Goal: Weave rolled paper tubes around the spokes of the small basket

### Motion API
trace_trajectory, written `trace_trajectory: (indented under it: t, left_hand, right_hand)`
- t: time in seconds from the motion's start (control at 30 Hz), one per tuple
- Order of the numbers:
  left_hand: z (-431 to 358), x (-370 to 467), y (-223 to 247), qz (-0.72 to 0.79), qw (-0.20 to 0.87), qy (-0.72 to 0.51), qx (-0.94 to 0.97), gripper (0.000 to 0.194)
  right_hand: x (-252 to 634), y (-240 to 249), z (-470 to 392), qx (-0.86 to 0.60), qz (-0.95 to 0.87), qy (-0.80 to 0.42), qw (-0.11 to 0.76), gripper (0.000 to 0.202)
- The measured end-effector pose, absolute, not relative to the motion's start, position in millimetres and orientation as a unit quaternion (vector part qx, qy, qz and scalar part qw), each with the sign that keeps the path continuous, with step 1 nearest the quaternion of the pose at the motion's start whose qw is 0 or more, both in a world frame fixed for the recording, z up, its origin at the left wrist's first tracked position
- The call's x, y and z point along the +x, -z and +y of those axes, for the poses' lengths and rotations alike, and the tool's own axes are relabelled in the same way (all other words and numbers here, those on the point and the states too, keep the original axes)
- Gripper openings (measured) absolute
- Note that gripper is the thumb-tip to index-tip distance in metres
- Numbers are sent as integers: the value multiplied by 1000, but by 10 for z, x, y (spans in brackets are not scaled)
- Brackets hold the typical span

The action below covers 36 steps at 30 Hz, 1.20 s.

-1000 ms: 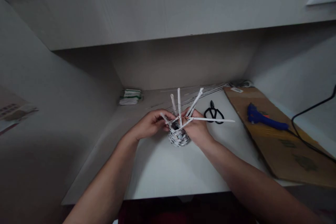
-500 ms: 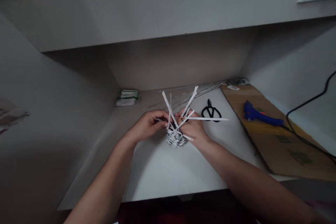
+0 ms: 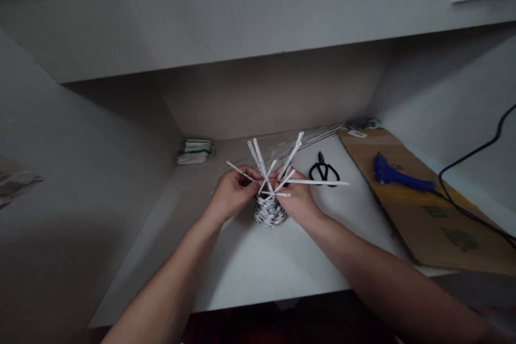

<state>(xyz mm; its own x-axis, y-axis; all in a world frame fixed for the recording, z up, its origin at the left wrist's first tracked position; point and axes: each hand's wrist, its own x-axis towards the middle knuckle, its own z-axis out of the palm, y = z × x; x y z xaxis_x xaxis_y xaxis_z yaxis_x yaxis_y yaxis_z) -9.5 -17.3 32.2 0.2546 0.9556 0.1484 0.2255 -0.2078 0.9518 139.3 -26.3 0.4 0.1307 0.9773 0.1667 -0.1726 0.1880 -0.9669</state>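
Note:
A small woven basket [image 3: 269, 214] of rolled paper strips stands upright on the white table, with several paper tubes [image 3: 293, 151] sticking up and out from its rim. At its left side my left hand [image 3: 236, 191] pinches a paper tube near the rim, thumb against fingers. My right hand [image 3: 297, 197] is closed around the right side of the basket's rim and its tubes; its fingertips are partly hidden behind them. One long white tube [image 3: 322, 183] points right across my right hand. Another thin tube [image 3: 237, 169] slants up left over my left fingers.
Black-handled scissors [image 3: 324, 172] lie right of the basket. Farther right, a blue glue gun [image 3: 399, 174] with a black cord rests on a cardboard sheet [image 3: 439, 231]. Long thin sticks [image 3: 318, 137] lie at the back. A white and green packet [image 3: 195, 151] sits back left.
My left hand has turned and moved slightly right, closer to the rim. Tubes on the left have shifted, and one now slants left over my left fingers. My right hand stays nearly in place.

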Motion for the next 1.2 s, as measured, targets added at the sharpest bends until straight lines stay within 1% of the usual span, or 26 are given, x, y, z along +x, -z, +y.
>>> trace_trajectory:
  t: [0.07, 0.13, 0.27, 0.4, 0.6, 0.77, 0.87, 1.0, 1.13, 1.2]
  left_hand:
    - [-180, -60, -320, 470, 460, -422, 624, 30]
    - [-188, -45, -324, 479, 458, -423, 617, 34]
    - [-193, -42, -318, 477, 427, -423, 641, 25]
    - [-181, -33, -283, 470, 391, -442, 656, 18]
    - [-175, 2, -213, 487, 319, -469, 664, 15]
    - [-171, 32, -149, 501, 283, -478, 664, 12]
    - [-164, 39, -138, 484, 296, -498, 656, 10]
    - [-164, 28, -187, 449, 357, -509, 641, 10]
    - [-170, -3, -260, 431, 431, -478, 632, 19]
    - [-171, -20, -280, 427, 453, -460, 633, 16]
  right_hand:
    - [1393, -6, -271, -421, -462, -472, 621, 18]
    - [1390, -36, -290, -403, -453, -489, 627, 22]
    - [1395, -114, -335, -373, -443, -518, 629, 26]
    - [1405, -120, -340, -388, -450, -507, 624, 22]
    - [1374, -66, -310, -417, -486, -466, 610, 17]
    - [1365, -84, -322, -388, -479, -474, 629, 17]
    - [1385, -96, -330, -406, -480, -466, 623, 18]
    - [1397, -59, -313, -403, -489, -466, 618, 20]
    - [1387, -6, -290, -382, -492, -475, 622, 24]
    - [1383, -4, -289, -376, -488, -489, 618, 27]
